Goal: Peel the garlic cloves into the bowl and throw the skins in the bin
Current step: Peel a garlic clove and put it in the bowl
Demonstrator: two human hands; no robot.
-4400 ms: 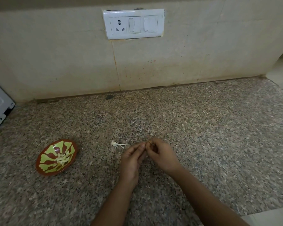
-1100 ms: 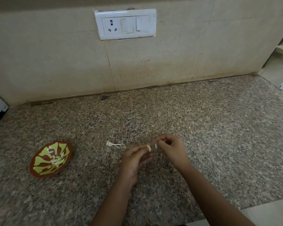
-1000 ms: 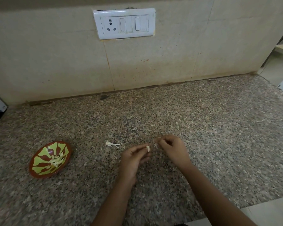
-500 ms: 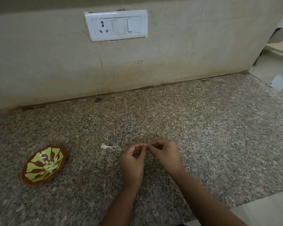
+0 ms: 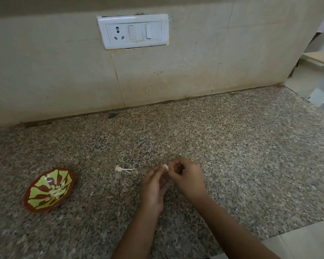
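From the head camera, both hands meet low in the middle of a speckled granite counter [image 5: 232, 146]. The left hand [image 5: 153, 186] has its back to the camera and pinches a small pale garlic clove [image 5: 166, 167] at its fingertips. The right hand [image 5: 187, 178] comes in from the right with fingers curled, its tips closed on the same clove; whether they grip the skin or the flesh is too small to tell. The clove is held just above the counter, between the two hands.

Well to the left sits a red bowl [image 5: 36, 206] with green markings, pale peeled cloves [image 5: 57, 191] lying in it. A white garlic scrap [image 5: 123, 169] lies on the counter, just left of the hands. Behind, a white socket plate [image 5: 133, 31] is set in the beige tiled wall [image 5: 64, 71]
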